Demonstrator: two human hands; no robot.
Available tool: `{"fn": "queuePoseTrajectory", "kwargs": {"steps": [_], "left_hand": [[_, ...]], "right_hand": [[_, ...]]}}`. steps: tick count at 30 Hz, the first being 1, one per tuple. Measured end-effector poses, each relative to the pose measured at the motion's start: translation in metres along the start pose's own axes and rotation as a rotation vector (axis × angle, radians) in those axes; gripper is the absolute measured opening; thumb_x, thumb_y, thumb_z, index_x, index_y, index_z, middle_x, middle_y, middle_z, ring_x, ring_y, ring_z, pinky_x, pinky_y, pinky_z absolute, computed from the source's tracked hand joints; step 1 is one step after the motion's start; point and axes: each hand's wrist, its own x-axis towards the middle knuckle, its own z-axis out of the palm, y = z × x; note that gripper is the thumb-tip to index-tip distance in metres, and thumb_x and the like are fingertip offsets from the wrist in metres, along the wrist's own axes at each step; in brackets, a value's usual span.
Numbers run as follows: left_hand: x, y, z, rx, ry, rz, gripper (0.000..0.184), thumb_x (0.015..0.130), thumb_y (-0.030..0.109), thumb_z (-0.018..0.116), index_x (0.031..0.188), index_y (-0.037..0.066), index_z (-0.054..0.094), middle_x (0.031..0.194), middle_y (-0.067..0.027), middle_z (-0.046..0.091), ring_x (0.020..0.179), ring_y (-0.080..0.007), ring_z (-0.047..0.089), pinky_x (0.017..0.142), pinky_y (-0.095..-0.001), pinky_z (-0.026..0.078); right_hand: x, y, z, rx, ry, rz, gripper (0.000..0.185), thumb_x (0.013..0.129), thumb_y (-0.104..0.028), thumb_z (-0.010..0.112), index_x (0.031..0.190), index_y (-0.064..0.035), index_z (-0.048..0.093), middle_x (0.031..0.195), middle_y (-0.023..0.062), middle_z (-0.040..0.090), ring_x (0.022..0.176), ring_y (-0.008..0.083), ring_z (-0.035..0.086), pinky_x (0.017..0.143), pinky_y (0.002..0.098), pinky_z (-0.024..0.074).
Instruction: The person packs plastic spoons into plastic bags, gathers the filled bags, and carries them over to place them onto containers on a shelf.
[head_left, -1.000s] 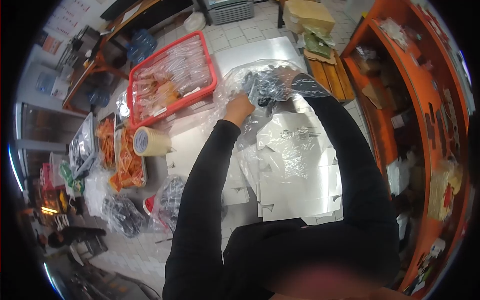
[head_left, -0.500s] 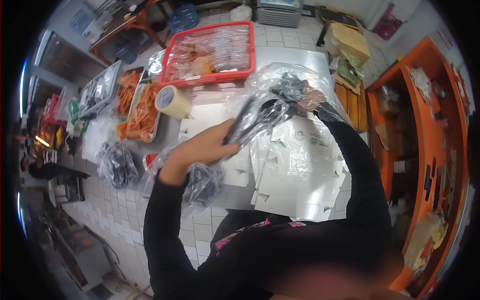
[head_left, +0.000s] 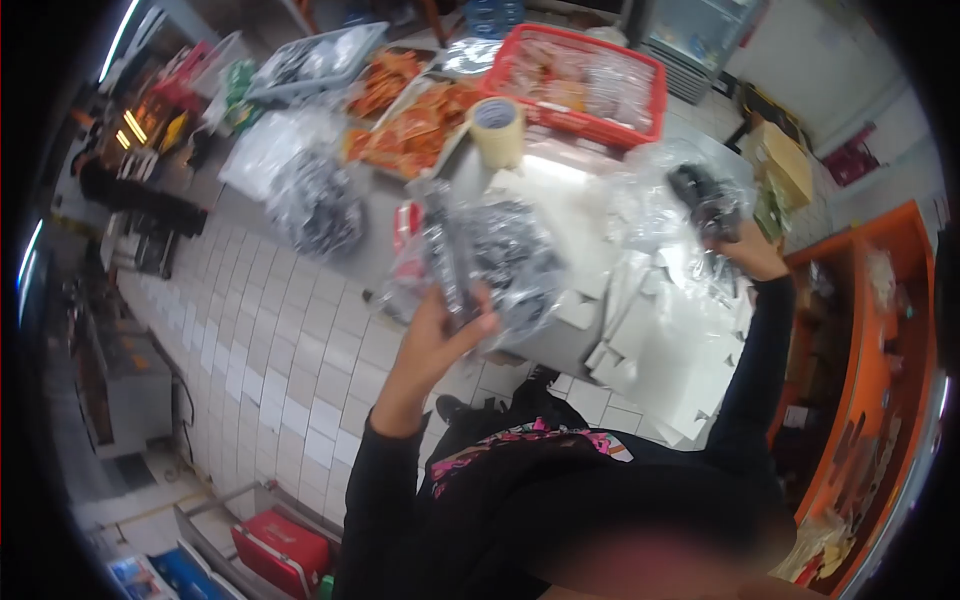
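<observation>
My left hand (head_left: 440, 335) is closed round a long, dark packet in clear wrap (head_left: 446, 250), held upright above the table's near edge. Just behind it sits a clear bag of dark items (head_left: 515, 260), with something red and white (head_left: 406, 228) beside it. My right hand (head_left: 750, 252) grips a clear plastic bag (head_left: 640, 205) with a dark bundle (head_left: 705, 200) inside or against it; which one I cannot tell. Below the right hand lie white flat cardboard sheets (head_left: 670, 340), printed and notched, partly under the plastic.
A tape roll (head_left: 497, 133) stands near a red basket (head_left: 570, 125) of wrapped packets. Trays of orange packets (head_left: 415, 130) and another bag of dark items (head_left: 318, 205) are at the left. An orange shelf (head_left: 860, 380) stands at the right. A person (head_left: 140, 200) is far left.
My left hand has moved left and nearer my body with the dark packet, away from the big bag. My right hand has moved right, still on the bag. The view has turned left.
</observation>
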Motion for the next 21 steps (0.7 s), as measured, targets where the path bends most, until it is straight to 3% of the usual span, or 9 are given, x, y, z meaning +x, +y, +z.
{"fn": "queuePoseTrajectory", "kwargs": {"steps": [3, 6, 8, 9, 10, 12, 14, 17, 21], "left_hand": [[-0.013, 0.006, -0.025, 0.027, 0.058, 0.069, 0.034, 0.084, 0.005, 0.062, 0.113, 0.001, 0.044, 0.093, -0.0051, 0.052, 0.084, -0.0145, 0.057, 0.075, -0.0300, 0.049], [-0.039, 0.014, -0.061, 0.146, 0.120, 0.224, 0.046, 0.086, 0.008, 0.062, 0.125, 0.001, 0.037, 0.095, -0.0046, 0.053, 0.080, -0.0125, 0.057, 0.072, -0.0265, 0.049], [-0.070, 0.023, -0.083, 0.108, 0.196, 0.211, 0.046, 0.090, 0.013, 0.057, 0.128, -0.001, 0.035, 0.103, -0.0080, 0.052, 0.088, -0.0163, 0.056, 0.081, -0.0300, 0.046], [-0.085, 0.021, -0.098, 0.118, 0.225, 0.219, 0.046, 0.090, 0.013, 0.057, 0.128, -0.001, 0.035, 0.103, -0.0080, 0.052, 0.088, -0.0163, 0.056, 0.081, -0.0300, 0.046], [-0.100, 0.013, -0.115, 0.485, 0.357, 0.404, 0.047, 0.092, 0.020, 0.055, 0.129, -0.002, 0.034, 0.107, -0.0102, 0.052, 0.095, -0.0183, 0.053, 0.087, -0.0303, 0.042], [-0.134, -0.003, -0.149, 0.878, 0.505, 0.584, 0.050, 0.094, 0.027, 0.053, 0.129, -0.003, 0.033, 0.111, -0.0124, 0.051, 0.101, -0.0203, 0.051, 0.093, -0.0306, 0.037], [-0.168, -0.015, -0.181, 0.331, 0.677, 0.395, 0.049, 0.097, 0.027, 0.045, 0.132, -0.004, 0.029, 0.119, -0.0155, 0.048, 0.108, -0.0221, 0.047, 0.096, -0.0304, 0.034], [-0.204, 0.000, -0.228, 0.130, 0.703, 0.299, 0.050, 0.098, 0.027, 0.043, 0.133, -0.004, 0.027, 0.122, -0.0170, 0.044, 0.114, -0.0238, 0.043, 0.099, -0.0323, 0.031], [-0.200, -0.017, -0.297, 0.284, 0.717, 0.282, 0.056, 0.099, 0.035, 0.038, 0.136, -0.005, 0.023, 0.123, -0.0181, 0.043, 0.113, -0.0252, 0.046, 0.097, -0.0329, 0.035]], "right_hand": [[-0.006, -0.039, 0.032, -0.225, 0.625, -0.336, 0.054, 0.078, -0.014, 0.069, 0.121, 0.0040, 0.042, 0.109, 0.0133, 0.060, 0.095, 0.0201, 0.059, 0.085, 0.0290, 0.0440], [-0.028, -0.132, 0.112, 0.102, 0.601, -0.482, 0.048, 0.078, -0.009, 0.067, 0.119, 0.0011, 0.046, 0.107, 0.0116, 0.061, 0.093, 0.0181, 0.059, 0.081, 0.0296, 0.0453], [-0.035, -0.192, 0.185, -0.019, 0.330, -0.389, 0.048, 0.071, -0.008, 0.070, 0.114, 0.0017, 0.053, 0.097, 0.0078, 0.065, 0.080, 0.0147, 0.063, 0.070, 0.0283, 0.0492], [-0.034, -0.209, 0.241, 0.367, 0.126, -0.286, 0.059, 0.066, -0.007, 0.072, 0.120, 0.0033, 0.048, 0.093, 0.0092, 0.065, 0.079, 0.0162, 0.064, 0.070, 0.0269, 0.0507], [-0.037, -0.238, 0.289, 0.335, -0.069, -0.106, 0.075, 0.064, -0.004, 0.074, 0.129, 0.0047, 0.037, 0.104, 0.0145, 0.061, 0.082, 0.0184, 0.064, 0.072, 0.0272, 0.0518], [-0.053, -0.292, 0.394, 0.503, -0.166, -0.396, 0.085, 0.070, -0.006, 0.073, 0.138, 0.0022, 0.023, 0.128, 0.0169, 0.045, 0.098, 0.0193, 0.060, 0.082, 0.0318, 0.0496], [-0.035, -0.292, 0.489, 0.732, -0.355, -0.477, 0.079, 0.078, -0.007, 0.068, 0.141, -0.0001, 0.020, 0.130, 0.0145, 0.044, 0.114, 0.0198, 0.050, 0.095, 0.0330, 0.0422], [-0.028, -0.319, 0.548, 0.652, -0.552, -0.561, 0.074, 0.084, -0.009, 0.063, 0.142, -0.0012, 0.019, 0.133, 0.0123, 0.041, 0.124, 0.0199, 0.040, 0.102, 0.0337, 0.0346], [0.004, -0.355, 0.575, 0.778, -0.761, -0.487, 0.054, 0.091, -0.016, 0.058, 0.136, -0.0008, 0.034, 0.132, 0.0093, 0.046, 0.122, 0.0178, 0.043, 0.104, 0.0327, 0.0313]]}}
